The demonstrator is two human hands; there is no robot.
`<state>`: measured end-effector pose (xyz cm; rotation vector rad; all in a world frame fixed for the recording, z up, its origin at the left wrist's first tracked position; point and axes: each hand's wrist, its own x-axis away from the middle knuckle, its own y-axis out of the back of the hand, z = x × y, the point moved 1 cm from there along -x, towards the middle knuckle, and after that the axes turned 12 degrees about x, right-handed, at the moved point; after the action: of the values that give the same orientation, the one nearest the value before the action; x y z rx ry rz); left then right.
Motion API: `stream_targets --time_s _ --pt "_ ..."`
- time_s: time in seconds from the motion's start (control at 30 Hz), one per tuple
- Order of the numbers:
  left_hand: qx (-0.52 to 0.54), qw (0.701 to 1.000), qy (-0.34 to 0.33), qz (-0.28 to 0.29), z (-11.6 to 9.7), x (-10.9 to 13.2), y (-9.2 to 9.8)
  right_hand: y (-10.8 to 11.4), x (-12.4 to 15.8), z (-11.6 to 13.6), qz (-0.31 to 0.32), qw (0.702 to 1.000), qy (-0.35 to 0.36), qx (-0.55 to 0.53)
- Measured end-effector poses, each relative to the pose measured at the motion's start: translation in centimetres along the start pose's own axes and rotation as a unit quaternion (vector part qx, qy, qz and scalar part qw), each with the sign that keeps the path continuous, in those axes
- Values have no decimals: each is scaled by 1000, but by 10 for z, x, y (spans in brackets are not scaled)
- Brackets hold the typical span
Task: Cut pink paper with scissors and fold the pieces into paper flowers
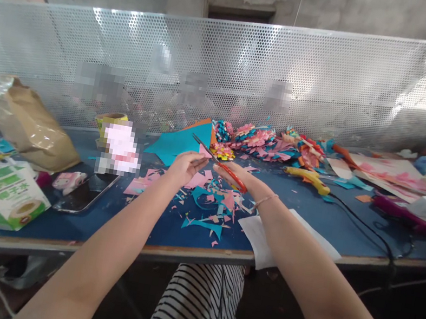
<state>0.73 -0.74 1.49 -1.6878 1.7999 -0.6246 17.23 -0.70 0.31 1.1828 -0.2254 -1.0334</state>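
Note:
My left hand [188, 166] pinches a small piece of pink paper [204, 150] above the middle of the blue table. My right hand [248, 181] is wrapped around the orange-red handles of a pair of scissors [237, 180]. Their dark blades point up and left, close beside the pink paper; whether they touch it I cannot tell. Beneath both hands lie scattered pink and blue paper scraps [206, 197]. Just beyond them rest a sheet of blue paper [177, 142] and a row of many-coloured paper flowers [257, 141].
A yellow glue gun [308, 179] with a black cord lies to the right, near a white sheet [260, 239]. At left stand a brown paper bag [30, 122], a green-and-white box [5, 193] and a dark phone or tablet [85, 193]. A perforated metal screen [334, 82] closes the back.

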Motion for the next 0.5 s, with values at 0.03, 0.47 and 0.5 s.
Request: stream_targets --time_s 0.03,0.47,0.5 --pt "-2 1000 0 0 0 0 0 0 -1 0 -2 1000 4 13" --pt "-5 1000 -4 -8 0 -1 0 0 -10 -4 -13 991 -69 115" --pt "-6 1000 -5 -13 -1 -1 0 1 -10 -7 -17 986 -94 138"
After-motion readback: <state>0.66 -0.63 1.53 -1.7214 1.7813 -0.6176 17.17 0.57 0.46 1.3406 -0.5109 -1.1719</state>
